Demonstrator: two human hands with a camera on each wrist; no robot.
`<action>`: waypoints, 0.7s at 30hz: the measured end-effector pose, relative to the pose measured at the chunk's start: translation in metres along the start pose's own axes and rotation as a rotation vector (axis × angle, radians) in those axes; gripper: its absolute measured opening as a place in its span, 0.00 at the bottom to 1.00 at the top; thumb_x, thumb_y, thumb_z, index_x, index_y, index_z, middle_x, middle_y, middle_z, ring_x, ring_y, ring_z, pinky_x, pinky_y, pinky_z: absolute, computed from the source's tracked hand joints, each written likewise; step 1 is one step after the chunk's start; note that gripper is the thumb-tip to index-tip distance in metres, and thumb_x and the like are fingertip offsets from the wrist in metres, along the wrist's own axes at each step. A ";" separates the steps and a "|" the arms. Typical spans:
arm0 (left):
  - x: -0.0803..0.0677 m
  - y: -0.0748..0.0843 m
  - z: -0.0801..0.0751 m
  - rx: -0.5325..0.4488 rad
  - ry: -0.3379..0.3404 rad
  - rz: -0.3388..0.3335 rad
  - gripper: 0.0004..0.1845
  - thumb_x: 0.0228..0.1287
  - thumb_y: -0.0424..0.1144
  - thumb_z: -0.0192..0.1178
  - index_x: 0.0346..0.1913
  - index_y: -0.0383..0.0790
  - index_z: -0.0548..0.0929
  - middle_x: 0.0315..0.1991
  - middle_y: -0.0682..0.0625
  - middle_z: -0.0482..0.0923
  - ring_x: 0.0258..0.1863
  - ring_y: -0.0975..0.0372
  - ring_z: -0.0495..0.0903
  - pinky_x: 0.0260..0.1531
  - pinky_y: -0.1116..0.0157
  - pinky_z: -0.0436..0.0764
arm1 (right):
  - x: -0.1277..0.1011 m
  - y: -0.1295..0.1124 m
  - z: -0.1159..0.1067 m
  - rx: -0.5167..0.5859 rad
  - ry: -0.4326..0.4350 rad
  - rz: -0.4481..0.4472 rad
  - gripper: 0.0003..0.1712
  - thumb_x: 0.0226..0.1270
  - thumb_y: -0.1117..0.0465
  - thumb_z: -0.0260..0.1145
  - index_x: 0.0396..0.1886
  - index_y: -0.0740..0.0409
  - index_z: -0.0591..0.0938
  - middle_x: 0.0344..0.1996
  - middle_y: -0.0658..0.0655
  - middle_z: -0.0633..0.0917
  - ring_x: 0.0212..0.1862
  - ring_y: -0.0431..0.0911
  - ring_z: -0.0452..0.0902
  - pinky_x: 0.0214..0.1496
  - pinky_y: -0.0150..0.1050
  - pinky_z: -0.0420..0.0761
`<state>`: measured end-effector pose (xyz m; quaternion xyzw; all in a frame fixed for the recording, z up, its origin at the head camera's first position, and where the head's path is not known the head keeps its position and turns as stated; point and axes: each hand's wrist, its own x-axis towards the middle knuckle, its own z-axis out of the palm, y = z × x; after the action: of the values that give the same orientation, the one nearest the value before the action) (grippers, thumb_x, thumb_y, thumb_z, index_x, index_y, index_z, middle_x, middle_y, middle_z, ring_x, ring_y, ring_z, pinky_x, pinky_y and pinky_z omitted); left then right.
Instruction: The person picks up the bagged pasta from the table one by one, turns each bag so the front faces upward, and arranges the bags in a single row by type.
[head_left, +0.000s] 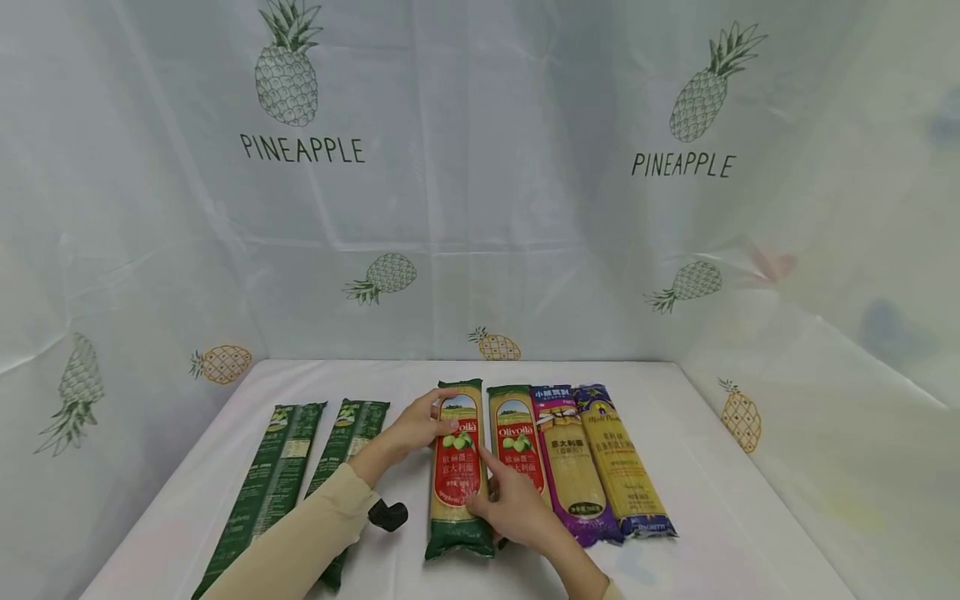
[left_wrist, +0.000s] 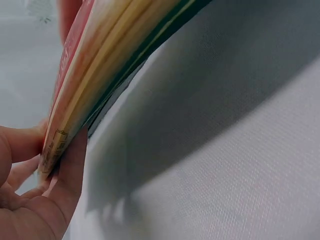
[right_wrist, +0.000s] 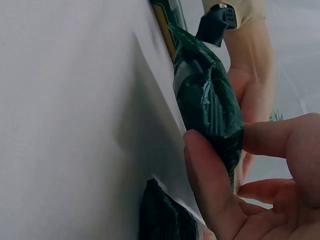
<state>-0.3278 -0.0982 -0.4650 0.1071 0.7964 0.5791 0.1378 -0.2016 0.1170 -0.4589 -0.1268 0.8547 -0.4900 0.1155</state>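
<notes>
1. Red-labelled and tipped with green at both ends, the pasta pack lay lengthwise on the white counter, held by both of our hands.
2. Our left hand gripped the far part of the pack, fingers curled round its left edge; in the left wrist view the thumb and fingers pinched the pack's edge, which stood lifted off the cloth.
3. Our right hand held the near part from the right; the right wrist view showed the thumb and a finger clamped on the crimped green end.
4. Just to the right lay a second red pack, partly under our right hand, touching or nearly touching the first; we could not tell which.
5. Beside that came a purple pack and then a yellow pack, side by side and close together.
6. Two dark green packs lay to the left, slightly slanted, apart from the red ones; our left sleeve crossed the nearer of them.
7. A small black device sat at our left wrist.
8. A pineapple-print sheet hung behind and on both sides of the counter.
</notes>
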 end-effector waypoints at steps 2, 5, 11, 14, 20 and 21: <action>0.002 -0.001 0.001 -0.003 -0.009 0.003 0.32 0.77 0.36 0.65 0.79 0.46 0.69 0.49 0.39 0.81 0.40 0.55 0.88 0.37 0.58 0.88 | 0.002 0.001 -0.001 -0.032 0.001 -0.005 0.49 0.72 0.55 0.74 0.85 0.59 0.61 0.28 0.55 0.80 0.19 0.46 0.79 0.21 0.41 0.82; 0.006 -0.002 0.003 0.004 -0.014 0.011 0.32 0.77 0.36 0.65 0.80 0.45 0.68 0.49 0.39 0.82 0.40 0.55 0.88 0.37 0.57 0.87 | 0.006 0.002 -0.003 -0.096 0.015 -0.021 0.48 0.72 0.55 0.74 0.85 0.62 0.61 0.26 0.53 0.80 0.20 0.44 0.77 0.23 0.38 0.78; 0.013 -0.007 0.008 0.033 -0.004 0.009 0.33 0.77 0.35 0.64 0.80 0.44 0.68 0.51 0.41 0.84 0.43 0.57 0.88 0.41 0.57 0.87 | 0.012 0.003 -0.004 -0.188 0.046 -0.024 0.49 0.71 0.55 0.75 0.84 0.64 0.63 0.25 0.51 0.80 0.26 0.43 0.74 0.31 0.39 0.73; 0.017 -0.009 0.010 0.031 -0.015 0.010 0.33 0.78 0.35 0.63 0.81 0.43 0.67 0.51 0.41 0.84 0.44 0.56 0.88 0.44 0.57 0.87 | 0.014 0.004 -0.003 -0.218 0.059 -0.020 0.48 0.70 0.56 0.75 0.83 0.65 0.63 0.27 0.52 0.82 0.29 0.43 0.75 0.34 0.40 0.75; 0.020 -0.014 0.012 0.079 -0.003 0.009 0.33 0.77 0.37 0.65 0.80 0.43 0.68 0.53 0.40 0.84 0.47 0.55 0.87 0.49 0.53 0.86 | 0.017 0.007 0.001 -0.262 0.086 -0.026 0.47 0.69 0.55 0.77 0.81 0.66 0.67 0.44 0.64 0.90 0.33 0.44 0.79 0.35 0.43 0.78; 0.020 -0.015 0.012 0.109 0.007 0.008 0.33 0.77 0.38 0.65 0.80 0.44 0.68 0.54 0.41 0.84 0.49 0.55 0.87 0.50 0.52 0.85 | 0.018 0.007 0.001 -0.270 0.090 -0.027 0.47 0.68 0.55 0.78 0.81 0.65 0.68 0.48 0.65 0.90 0.34 0.44 0.79 0.36 0.43 0.79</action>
<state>-0.3431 -0.0856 -0.4845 0.1155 0.8267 0.5358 0.1268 -0.2190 0.1138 -0.4667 -0.1304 0.9154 -0.3772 0.0523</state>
